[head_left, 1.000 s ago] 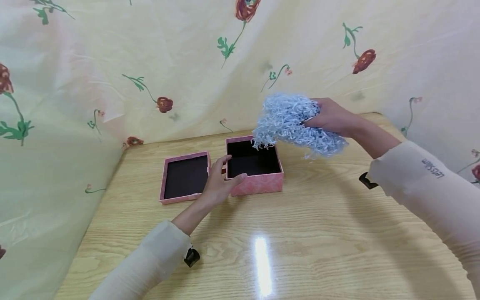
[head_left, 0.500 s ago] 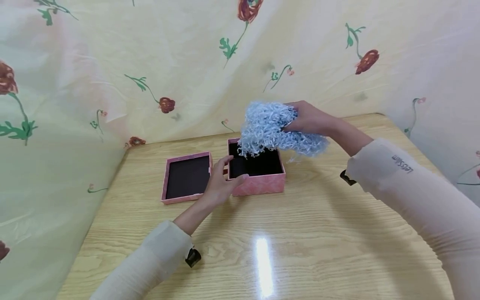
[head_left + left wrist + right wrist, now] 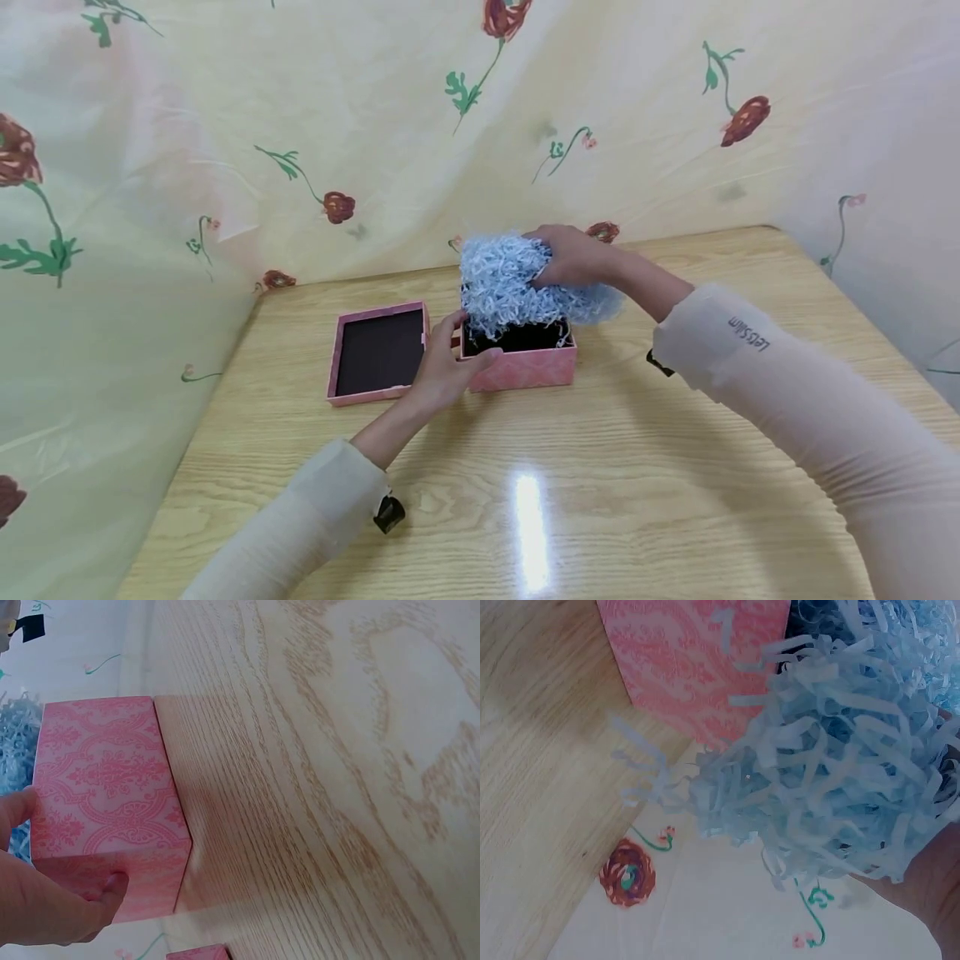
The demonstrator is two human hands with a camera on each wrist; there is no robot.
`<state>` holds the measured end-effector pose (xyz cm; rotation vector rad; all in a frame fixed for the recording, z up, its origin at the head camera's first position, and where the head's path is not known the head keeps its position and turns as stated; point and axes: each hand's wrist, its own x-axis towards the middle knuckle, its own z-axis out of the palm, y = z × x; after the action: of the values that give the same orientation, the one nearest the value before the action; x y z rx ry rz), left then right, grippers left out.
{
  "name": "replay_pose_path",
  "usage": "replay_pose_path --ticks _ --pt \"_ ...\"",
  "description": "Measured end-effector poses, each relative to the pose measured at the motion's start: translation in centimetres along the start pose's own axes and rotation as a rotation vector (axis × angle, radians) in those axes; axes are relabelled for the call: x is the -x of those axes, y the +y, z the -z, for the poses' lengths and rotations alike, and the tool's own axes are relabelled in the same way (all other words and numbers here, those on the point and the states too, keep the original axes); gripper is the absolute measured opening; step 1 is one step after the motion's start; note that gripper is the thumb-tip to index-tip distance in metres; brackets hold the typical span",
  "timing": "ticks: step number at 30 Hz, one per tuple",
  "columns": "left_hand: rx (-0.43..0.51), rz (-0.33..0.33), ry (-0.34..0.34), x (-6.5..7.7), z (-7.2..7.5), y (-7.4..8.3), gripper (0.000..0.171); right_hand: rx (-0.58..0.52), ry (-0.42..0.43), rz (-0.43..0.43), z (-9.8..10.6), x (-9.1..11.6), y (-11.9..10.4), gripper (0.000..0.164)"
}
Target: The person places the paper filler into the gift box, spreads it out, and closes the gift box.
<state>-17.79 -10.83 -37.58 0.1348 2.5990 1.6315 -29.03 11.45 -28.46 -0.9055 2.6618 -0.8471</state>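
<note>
A wad of light blue shredded paper [image 3: 498, 279] hangs over the open pink box [image 3: 525, 369] in the head view, partly inside the rim. My right hand [image 3: 570, 257] grips it from the upper right, its fingertips buried in the strands. Loose strips [image 3: 840, 765] spill past the box wall [image 3: 697, 667] in the right wrist view. At the box's left side, my left hand [image 3: 442, 371] holds the box, thumb at the front rim and fingers along the side. The left wrist view shows the thumb and a curled finger on the patterned wall [image 3: 109, 772].
Left of the box lies its pink lid [image 3: 378, 354], dark inside face up. Both rest on a wood-grain table [image 3: 637, 467]. Behind and beside the table hangs a cream sheet [image 3: 390, 108] printed with red flowers.
My right hand has brought the shredded paper left and down, from above the box's right side to its opening. The left hand stays at the box.
</note>
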Motion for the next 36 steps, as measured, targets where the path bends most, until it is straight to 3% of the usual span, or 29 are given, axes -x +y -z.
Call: replay_pose_path --ticks 12,17,21,30,36 --pt "0.017 -0.058 -0.004 -0.2 -0.1 -0.1 0.071 0.041 0.083 0.106 -4.5 -1.4 -1.0 0.035" --pt "0.010 -0.049 -0.004 -0.2 -0.1 -0.1 0.071 0.045 0.094 0.047 -5.8 -1.7 -1.1 0.054" --pt "0.004 -0.041 -0.004 -0.3 -0.1 -0.2 0.073 0.033 0.073 0.017 -6.7 -1.8 -1.3 0.055" --pt "-0.031 0.024 -0.002 0.0 -0.1 -0.2 0.080 0.091 -0.014 -0.100 -8.1 -1.6 -1.5 0.032" --pt "-0.022 0.010 -0.003 0.1 0.0 -0.1 0.079 0.134 -0.118 -0.166 -8.7 -1.5 -1.6 0.019"
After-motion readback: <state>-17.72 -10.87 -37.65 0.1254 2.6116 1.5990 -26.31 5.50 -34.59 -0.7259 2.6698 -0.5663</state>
